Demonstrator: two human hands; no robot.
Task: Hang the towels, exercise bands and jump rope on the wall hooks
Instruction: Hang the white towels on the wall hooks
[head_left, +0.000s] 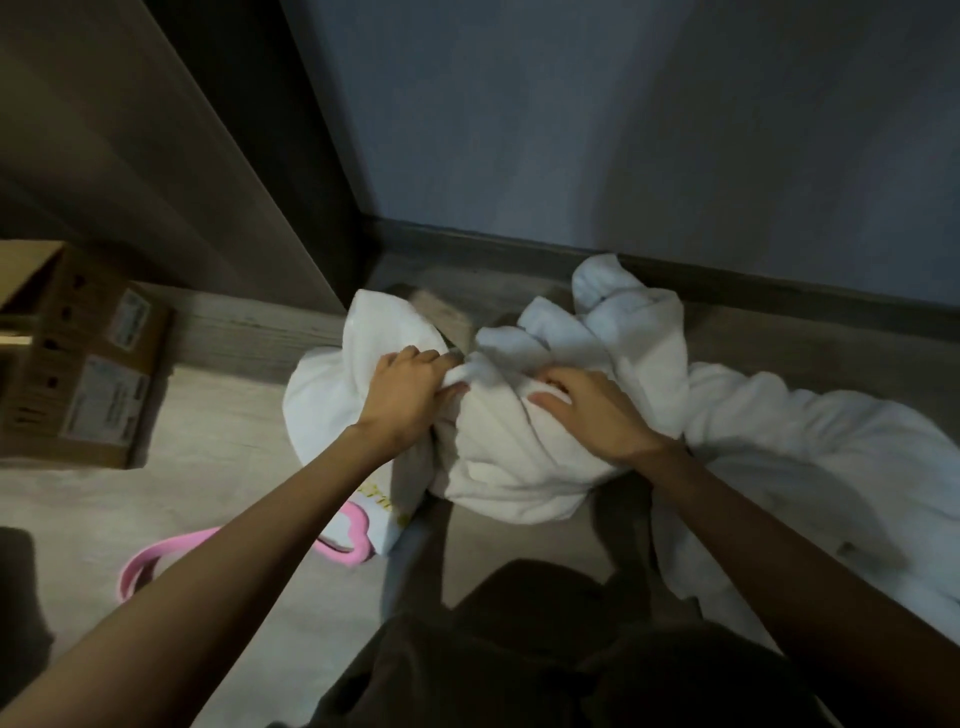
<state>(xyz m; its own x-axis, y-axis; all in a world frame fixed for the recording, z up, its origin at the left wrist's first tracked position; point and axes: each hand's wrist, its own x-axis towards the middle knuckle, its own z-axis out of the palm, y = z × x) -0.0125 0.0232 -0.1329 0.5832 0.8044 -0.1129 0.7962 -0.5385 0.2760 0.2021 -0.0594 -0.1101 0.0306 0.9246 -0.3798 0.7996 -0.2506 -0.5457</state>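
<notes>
One white towel (511, 460) (bunched, on the floor (218, 436)): left hand (405, 400) pinches it; right hand (592, 413) clutches it.

You crouch in a dim corner of a home: pale wood-look floor (218, 431), dark skirting board (779, 291), plain blue-grey wall (623, 130), dark door frame (311, 182), labelled cardboard boxes (78, 364).

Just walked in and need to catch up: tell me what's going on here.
A person leans over the floor by the wall, left hand and right hand both gripping a bunched white towel beside a white bag. A second towel lies spread to the right, a pink band on the floor under the left arm. No hooks are in view.
</notes>
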